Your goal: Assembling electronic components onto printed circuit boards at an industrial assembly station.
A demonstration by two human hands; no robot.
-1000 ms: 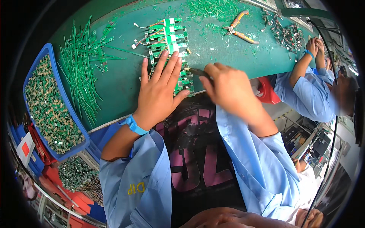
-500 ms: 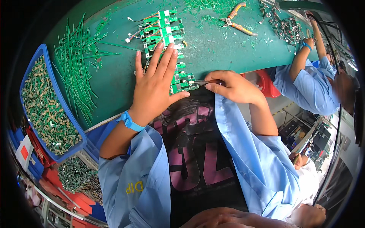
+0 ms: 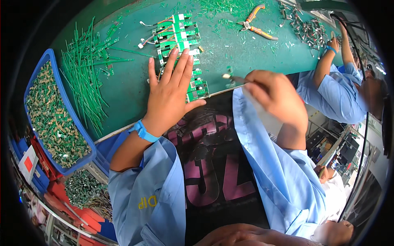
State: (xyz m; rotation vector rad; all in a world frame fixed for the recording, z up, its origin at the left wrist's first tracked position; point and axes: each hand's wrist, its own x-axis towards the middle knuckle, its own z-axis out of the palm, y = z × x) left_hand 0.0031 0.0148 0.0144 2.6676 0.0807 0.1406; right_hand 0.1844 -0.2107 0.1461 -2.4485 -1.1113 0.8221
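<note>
My left hand (image 3: 167, 100) lies flat over the near part of a green circuit board panel (image 3: 181, 36), fingers stretched out. Short side boards, white connectors and thin wires show along the panel beyond my fingertips; what lies under the palm is hidden. Above the table's near edge, my right hand (image 3: 279, 96) is closed around a dark, narrow-tipped tool (image 3: 239, 79) that looks like pliers, its handles mostly covered. At the tip is a small white and green piece (image 3: 227, 76), blurred, to the right of the panel and apart from it.
Orange-handled cutting pliers (image 3: 247, 25) lie open at the far right among green scraps. Long thin green strips (image 3: 84, 78) are piled on the left. A blue bin (image 3: 91, 152) holds many small boards. A pile of parts (image 3: 310, 35) lies near a co-worker's arm (image 3: 324, 61).
My right hand has pulled the tool away from the panel's near right edge, up and to the right, with a small piece at its tip. The left hand stays on the panel.
</note>
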